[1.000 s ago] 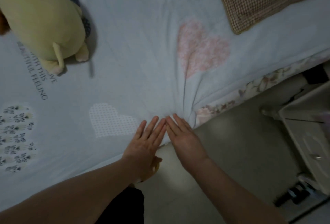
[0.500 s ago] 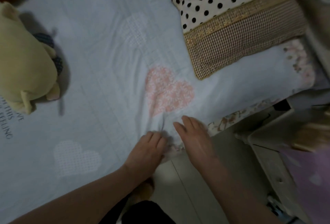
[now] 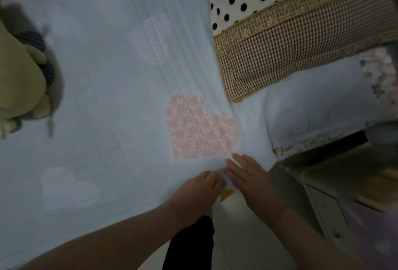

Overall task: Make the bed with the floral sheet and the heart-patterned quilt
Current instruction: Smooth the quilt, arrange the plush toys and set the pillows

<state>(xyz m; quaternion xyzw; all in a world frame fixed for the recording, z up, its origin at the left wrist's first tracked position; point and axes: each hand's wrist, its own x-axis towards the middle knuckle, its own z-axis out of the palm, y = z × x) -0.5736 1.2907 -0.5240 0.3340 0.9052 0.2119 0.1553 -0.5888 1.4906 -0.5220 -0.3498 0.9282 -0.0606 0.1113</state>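
At the bed's near edge the left hand [image 3: 199, 186] curls its fingers over the hem of the heart-patterned quilt [image 3: 107, 97], apparently gripping it, though blur softens the detail. Just beside it the right hand [image 3: 247, 176] lies flat on the quilt, fingers straight, grasping nothing. The quilt is spread across the bed, with faint creases running past the pink heart [image 3: 200, 129]. The floral sheet [image 3: 310, 143] peeps out beneath it along the right edge. Farther off, a gingham-and-polka-dot pillow [image 3: 280, 50] and a yellow plush toy [image 3: 17, 80] lie on top. The step looks like smoothing and squaring this edge. Next probably comes a gentle tug on the hem and an outward sweep, without dragging the sheet.
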